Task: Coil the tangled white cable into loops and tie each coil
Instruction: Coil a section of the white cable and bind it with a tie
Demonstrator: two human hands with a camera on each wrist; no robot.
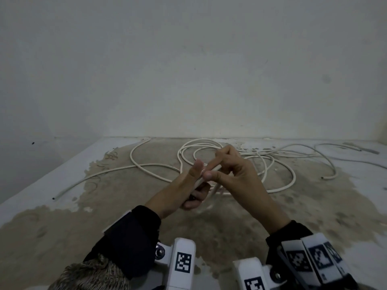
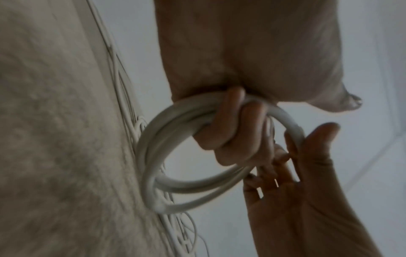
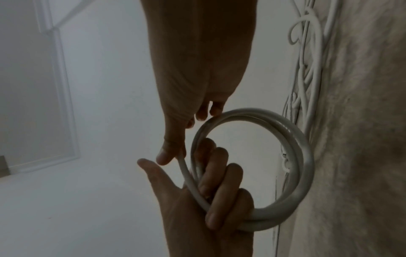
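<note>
My left hand (image 3: 211, 200) has its fingers curled round a small coil (image 3: 285, 173) of white cable, several turns bunched in the palm, thumb standing free. My right hand (image 1: 234, 170) pinches the running strand (image 3: 186, 172) between thumb and forefinger, just beside the left thumb, other fingers loosely fanned. Both hands are raised above the floor (image 1: 125, 216), wrists close together, forearms converging in front of me.

Step in hand, as I judge it: laying another turn onto the coil. The tie is not yet begun.

Rest of the white cable (image 1: 209, 155) lies in a loose tangle on the floor beyond my hands, against the wall (image 1: 188, 70), with overlapping loops.

Next move likely calls for sweeping the pinched strand round to match the existing loops, then trapping it under the left fingers. Risk: the tangle snagging as slack is drawn
</note>
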